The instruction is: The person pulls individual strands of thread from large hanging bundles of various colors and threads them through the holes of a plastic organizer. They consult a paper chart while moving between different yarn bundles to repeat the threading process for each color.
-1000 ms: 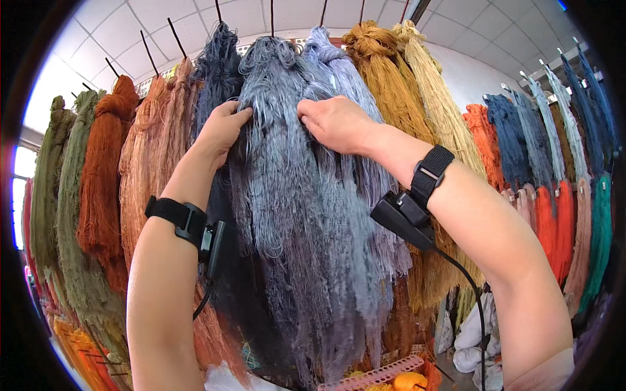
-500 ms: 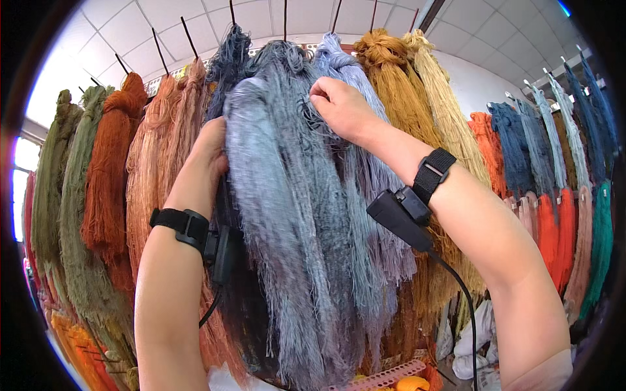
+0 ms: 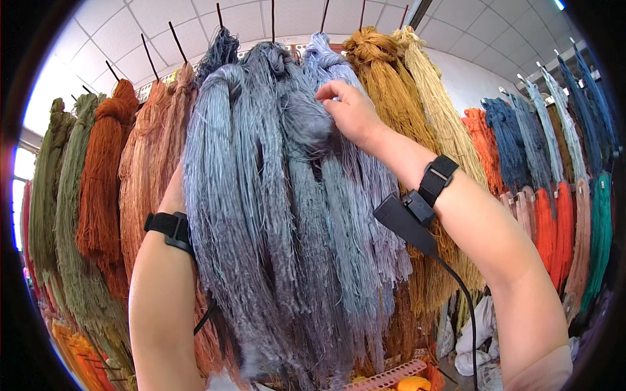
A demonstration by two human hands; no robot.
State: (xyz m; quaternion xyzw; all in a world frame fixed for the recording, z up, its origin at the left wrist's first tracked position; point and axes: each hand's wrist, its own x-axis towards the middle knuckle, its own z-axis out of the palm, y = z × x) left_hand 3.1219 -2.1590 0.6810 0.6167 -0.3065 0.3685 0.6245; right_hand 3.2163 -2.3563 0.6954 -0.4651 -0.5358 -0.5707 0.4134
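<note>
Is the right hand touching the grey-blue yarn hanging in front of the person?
Touching. The head view shows the right hand with its fingers pressed into the top of the grey-blue yarn, strands bunching under the fingertips, with no gap.

A white ceiling (image 3: pixel 495 32) of square panels runs overhead, with thin dark rods (image 3: pixel 151 57) hanging down from it. Bright daylight glares in from a window (image 3: pixel 19 189) on the far left, and a plain white wall (image 3: pixel 476 81) shows behind the hanging rows. Skeins of dyed yarn fill the room: olive green (image 3: pixel 59 215) and rust (image 3: pixel 104 176) on the left, mustard yellow (image 3: pixel 404 98) in the middle, and orange, navy, red and teal (image 3: pixel 600 241) along the right, above white bundles (image 3: pixel 479 339) on the floor.
</note>
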